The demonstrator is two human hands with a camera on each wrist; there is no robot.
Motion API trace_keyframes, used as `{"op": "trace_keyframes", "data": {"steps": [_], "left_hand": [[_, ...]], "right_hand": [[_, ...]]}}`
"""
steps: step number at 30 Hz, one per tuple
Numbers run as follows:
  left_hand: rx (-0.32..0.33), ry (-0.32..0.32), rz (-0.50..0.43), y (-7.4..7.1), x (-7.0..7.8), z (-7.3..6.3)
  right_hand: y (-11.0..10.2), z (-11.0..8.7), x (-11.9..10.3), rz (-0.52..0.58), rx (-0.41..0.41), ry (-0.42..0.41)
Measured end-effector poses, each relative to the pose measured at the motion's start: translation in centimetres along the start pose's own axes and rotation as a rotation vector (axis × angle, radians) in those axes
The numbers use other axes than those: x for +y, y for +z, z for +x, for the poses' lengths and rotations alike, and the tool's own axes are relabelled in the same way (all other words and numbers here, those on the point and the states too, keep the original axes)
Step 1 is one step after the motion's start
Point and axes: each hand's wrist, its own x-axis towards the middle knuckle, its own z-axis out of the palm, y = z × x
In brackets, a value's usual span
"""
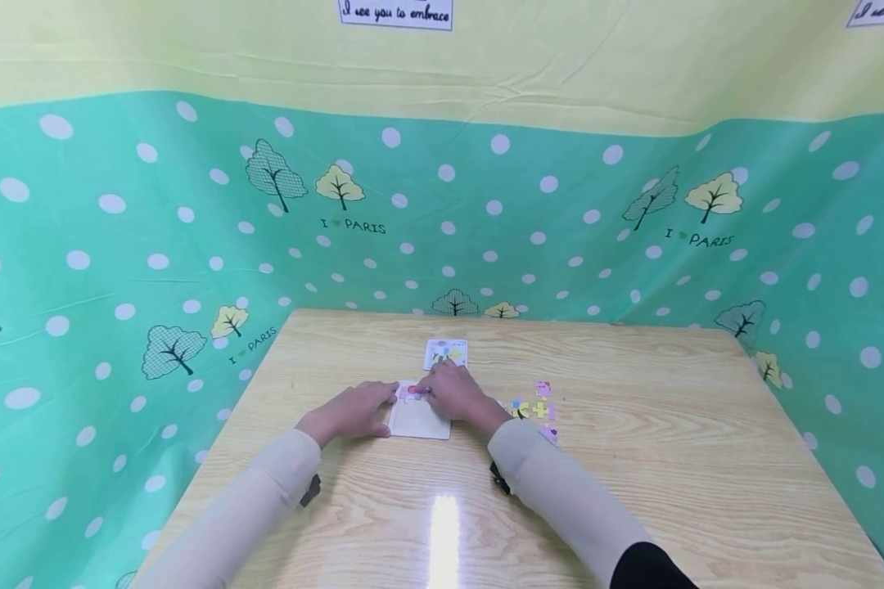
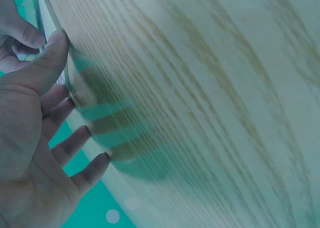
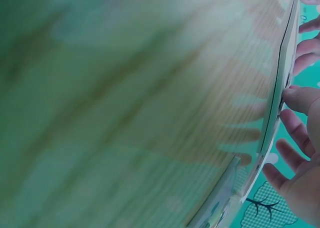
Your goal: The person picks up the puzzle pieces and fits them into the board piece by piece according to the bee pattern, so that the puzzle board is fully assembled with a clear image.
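Observation:
A white square puzzle board (image 1: 420, 419) lies on the table, with pink and red puzzle pieces (image 1: 407, 393) along its far edge. My left hand (image 1: 354, 409) steadies the board's left side, thumb at the near corner and index finger at the far one. In the left wrist view the thumb (image 2: 56, 40) touches the board's edge while the other fingers spread out. My right hand (image 1: 453, 391) reaches over the far right part of the board. Its thumb (image 3: 296, 97) and index finger come close together there on a small puzzle piece, mostly hidden under the fingertips.
A picture card (image 1: 446, 350) with a coloured print lies just beyond the board. To the right, several loose puzzle pieces (image 1: 541, 409) in yellow, pink and purple are spread near the right forearm. A green dotted cloth (image 1: 486, 221) hangs behind the wooden table (image 1: 670, 458).

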Motion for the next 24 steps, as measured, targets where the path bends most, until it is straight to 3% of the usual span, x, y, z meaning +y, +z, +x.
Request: {"op": "trace_keyframes", "data": {"steps": [9, 24], "left_hand": [[-0.011, -0.018, 0.003, -0.10, 0.15, -0.02], [-0.008, -0.026, -0.011, -0.13, 0.32, -0.10]], "right_hand": [[-0.11, 0.03, -0.20, 0.010, -0.019, 0.024], [-0.66, -0.53, -0.02, -0.015, -0.070, -0.017]]}}
